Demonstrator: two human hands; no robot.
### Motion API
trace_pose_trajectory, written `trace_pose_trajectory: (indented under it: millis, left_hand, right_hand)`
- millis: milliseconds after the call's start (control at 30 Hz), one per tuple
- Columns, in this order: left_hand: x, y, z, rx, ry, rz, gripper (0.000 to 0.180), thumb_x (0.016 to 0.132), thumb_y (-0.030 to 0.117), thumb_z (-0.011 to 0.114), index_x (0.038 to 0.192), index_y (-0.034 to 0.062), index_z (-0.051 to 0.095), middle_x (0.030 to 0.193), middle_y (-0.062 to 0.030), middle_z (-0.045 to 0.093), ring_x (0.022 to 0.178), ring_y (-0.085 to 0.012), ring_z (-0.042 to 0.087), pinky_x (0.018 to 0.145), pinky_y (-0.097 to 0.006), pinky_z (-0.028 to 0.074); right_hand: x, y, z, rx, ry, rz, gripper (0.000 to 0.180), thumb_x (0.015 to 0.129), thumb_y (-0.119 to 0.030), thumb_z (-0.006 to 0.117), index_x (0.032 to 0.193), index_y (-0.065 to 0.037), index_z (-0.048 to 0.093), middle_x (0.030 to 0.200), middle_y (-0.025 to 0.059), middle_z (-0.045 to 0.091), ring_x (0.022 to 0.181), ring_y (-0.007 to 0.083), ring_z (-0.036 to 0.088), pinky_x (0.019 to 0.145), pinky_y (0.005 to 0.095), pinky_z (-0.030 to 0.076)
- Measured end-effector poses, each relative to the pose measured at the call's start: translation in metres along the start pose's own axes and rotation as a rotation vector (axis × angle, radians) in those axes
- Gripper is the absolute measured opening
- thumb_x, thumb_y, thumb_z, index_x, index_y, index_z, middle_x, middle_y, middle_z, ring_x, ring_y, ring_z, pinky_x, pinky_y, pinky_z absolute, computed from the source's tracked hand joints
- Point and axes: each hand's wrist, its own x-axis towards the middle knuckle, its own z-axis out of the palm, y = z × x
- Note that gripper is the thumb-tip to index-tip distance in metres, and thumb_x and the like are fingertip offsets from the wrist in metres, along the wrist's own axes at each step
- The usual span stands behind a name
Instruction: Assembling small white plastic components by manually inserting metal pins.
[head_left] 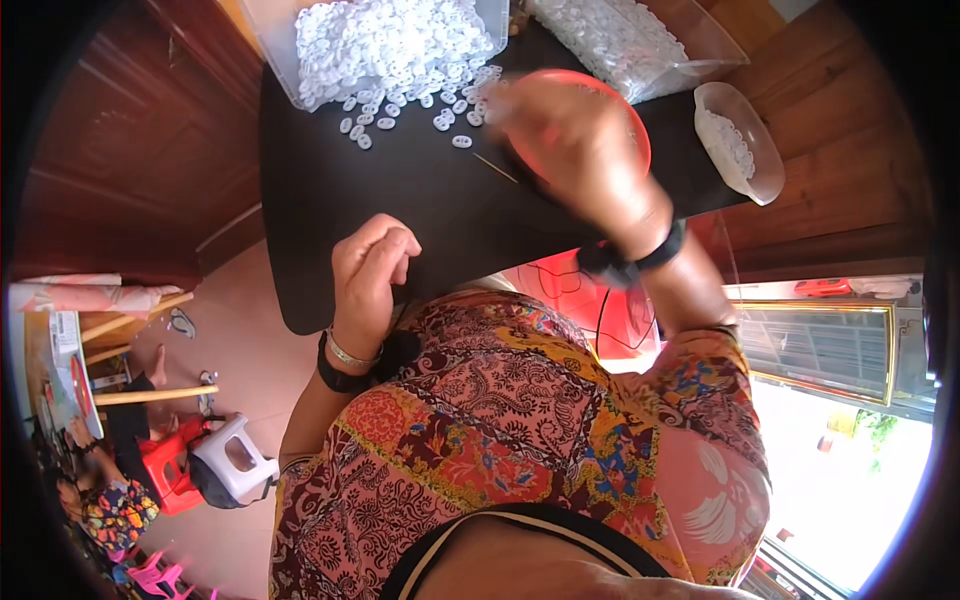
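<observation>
Got left hand [372,270] fingers curled together near worktop [420,200] edge. Right hand [575,135] blurry over red bowl [636,125]; can't tell grip. Loose white pieces [386,123] nearby.

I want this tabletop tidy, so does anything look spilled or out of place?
Yes: loose white pieces lie scattered on the black table, outside the clear bin heaped with similar ones, as if spilled. A thin stick also lies loose near the red bowl, possibly on purpose.

Two hands [368,270], one red bowl [634,122], one thin rod [496,168], two large clear containers [280,58], one translucent dish [766,168], and white two-holed pieces [390,50] too numerous to count occupy one black surface [465,225].
</observation>
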Motion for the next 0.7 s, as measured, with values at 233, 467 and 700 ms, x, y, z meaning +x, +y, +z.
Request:
trace_pose_trajectory:
  millis: [233,467,700]
  left_hand:
    - [0.0,-0.009,-0.014,-0.114,0.09,-0.053,0.025,0.089,0.016,0.048,0.071,0.0014,0.058,0.057,0.0009,0.046,0.052,-0.0053,0.039,0.05,-0.022,0.028]
    - [0.003,-0.001,-0.01,-0.137,0.108,-0.057,0.025,0.089,0.016,0.047,0.072,0.0017,0.058,0.057,0.0013,0.047,0.053,-0.0049,0.039,0.05,-0.021,0.028]
    - [-0.004,-0.002,-0.011,-0.155,0.134,-0.089,0.025,0.089,0.017,0.048,0.072,0.0018,0.058,0.058,0.0016,0.046,0.053,-0.0047,0.039,0.05,-0.021,0.028]
  right_hand:
    - [0.038,0.115,-0.061,-0.536,0.212,0.062,0.023,0.082,-0.011,0.063,0.102,-0.002,0.066,0.091,0.0193,0.066,0.08,0.0328,0.064,0.074,0.0351,0.051]
    - [0.038,0.085,0.022,0.124,-0.337,0.318,0.018,0.084,-0.014,0.063,0.1,-0.006,0.068,0.089,0.0107,0.068,0.079,0.0224,0.065,0.073,0.0315,0.052]
    - [0.027,0.091,0.081,-0.094,-0.739,0.121,0.021,0.078,-0.018,0.064,0.097,-0.01,0.069,0.087,0.0101,0.064,0.082,0.0276,0.062,0.074,0.0374,0.049]
